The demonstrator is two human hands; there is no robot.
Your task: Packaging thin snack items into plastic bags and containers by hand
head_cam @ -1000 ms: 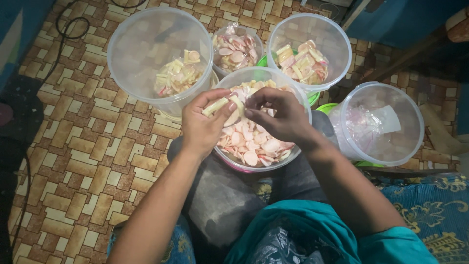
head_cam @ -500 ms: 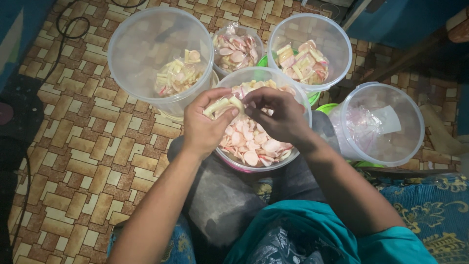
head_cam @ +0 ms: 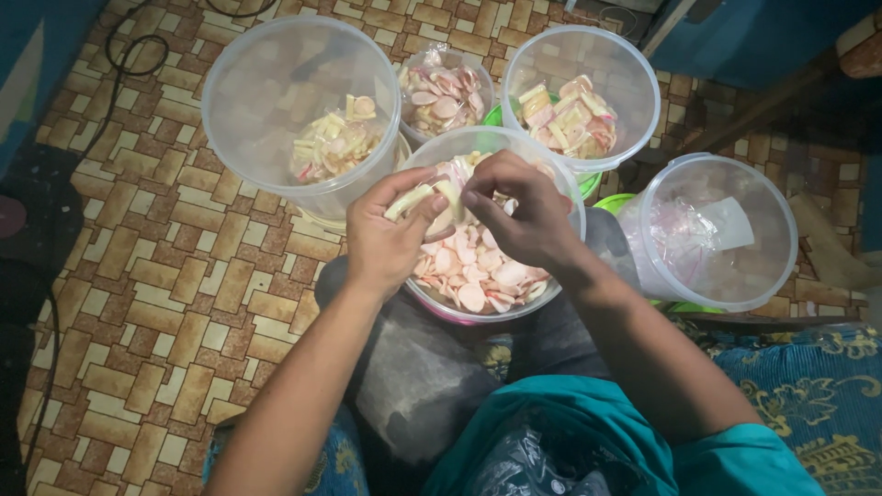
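Observation:
A clear round tub (head_cam: 551, 303) rests on my lap, filled with pale pink and white chips (head_cam: 473, 266). My left hand (head_cam: 386, 243) is over its left rim, holding a few yellowish chip pieces (head_cam: 418, 197) between thumb and fingers. Over the tub's middle, my right hand (head_cam: 524, 220) has its fingertips pinched together among the chips, touching the pieces held by the left hand. What the right fingertips grip is hidden.
Ahead stand a large clear tub (head_cam: 276, 64) with a few yellowish pieces, a small bag of pink chips (head_cam: 441, 92) and another tub (head_cam: 634, 83) of mixed pieces. A tub (head_cam: 772, 266) holding plastic bags sits at right. Tiled floor (head_cam: 156, 276) lies to the left, with cables.
My right hand has shifted slightly up and left, closer onto the pieces in my left hand. The left hand has stayed in place.

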